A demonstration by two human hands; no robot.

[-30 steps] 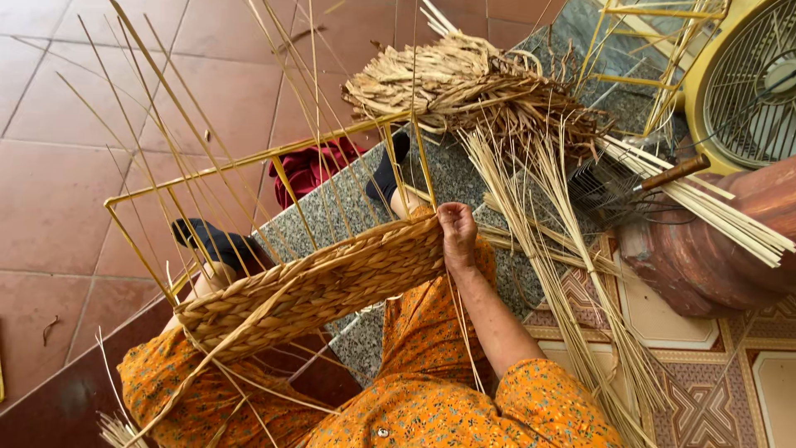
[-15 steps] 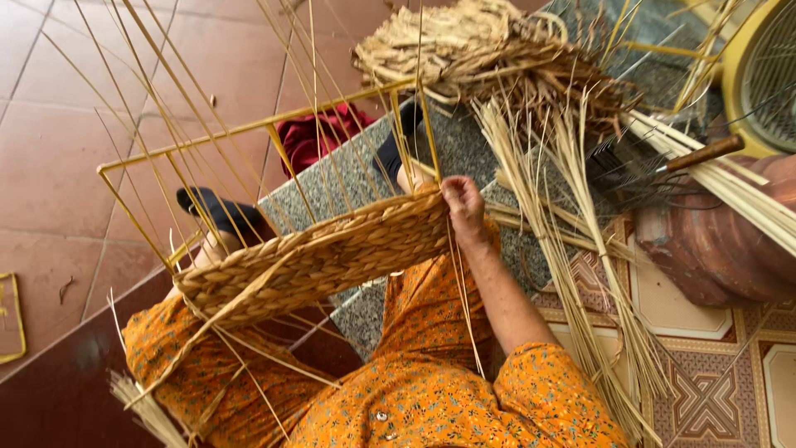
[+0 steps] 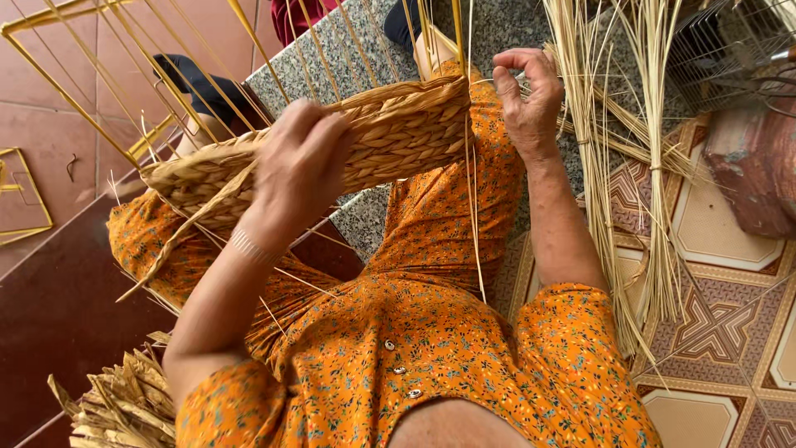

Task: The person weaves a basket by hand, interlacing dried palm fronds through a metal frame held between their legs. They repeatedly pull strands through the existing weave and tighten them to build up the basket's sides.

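**Half-woven basket held across the lap, both hands on the braided band**

A yellow wire frame [image 3: 62,91] is seen tilted over the knees, with a thick band of braided straw weave [image 3: 390,133] wrapped around its lower part. That woven band sits right in the middle of the shot, above the orange floral dress [image 3: 431,332] and slightly over the edge of a grey speckled stone step [image 3: 497,25].

The left hand [image 3: 303,170] is laid on the front of the band, fingers curled down and pressed against the braid near its middle; a loose flat strand [image 3: 178,249] is seen running out from under it toward the lower left. Whether that strand is actually pinched can't be told from this angle. A thin bracelet is worn at that wrist.

The right hand [image 3: 526,99] is held at the right end of the band, fingers bent and gathered around thin upright stalks at the frame's corner, thumb side just touching the weave.

Off to the right, a long bundle of pale reeds [image 3: 655,191] is spread over the patterned floor tiles [image 3: 730,315]. A heap of dried straw [image 3: 124,406] is tucked at the lower left, beside the dark red step. A second bit of yellow wire [image 3: 25,195] is lying on the terracotta floor at far left.
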